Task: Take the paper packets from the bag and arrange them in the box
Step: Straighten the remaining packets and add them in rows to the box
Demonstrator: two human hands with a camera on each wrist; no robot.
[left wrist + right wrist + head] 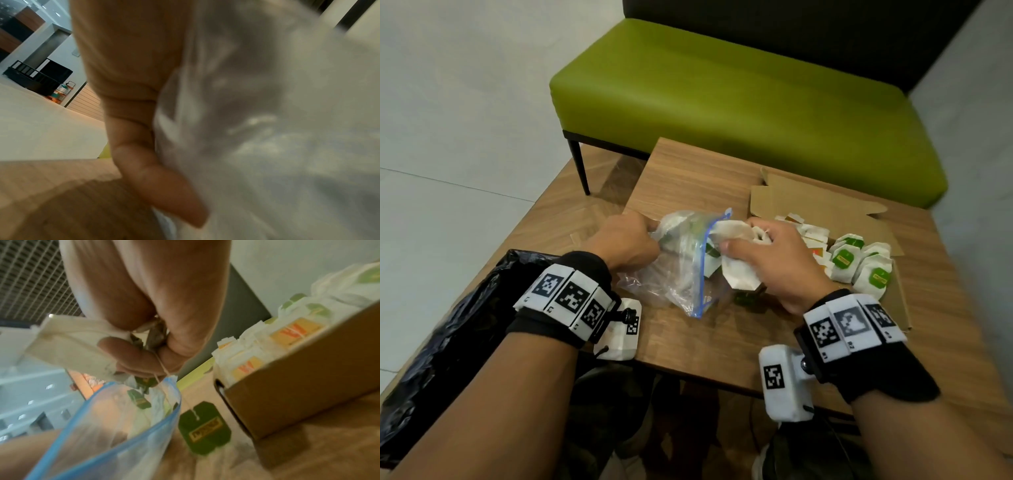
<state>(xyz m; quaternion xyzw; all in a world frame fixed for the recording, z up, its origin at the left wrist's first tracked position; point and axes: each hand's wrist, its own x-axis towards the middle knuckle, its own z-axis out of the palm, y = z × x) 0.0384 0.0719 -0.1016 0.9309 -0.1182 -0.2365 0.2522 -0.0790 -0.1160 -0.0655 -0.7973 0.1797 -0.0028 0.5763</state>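
A clear plastic bag with a blue zip edge lies on the wooden table. My left hand grips its far end; the left wrist view shows only fingers against blurred plastic. My right hand holds a bunch of white paper packets at the bag's mouth. From that hand a green tag dangles on a string. The open cardboard box stands just right of this hand, with several white packets bearing green and orange labels standing in it.
A green bench stands behind the table. A black plastic sack lies at the table's near-left corner. The box's flaps lie open toward the bench. Bare wood shows in front of the bag.
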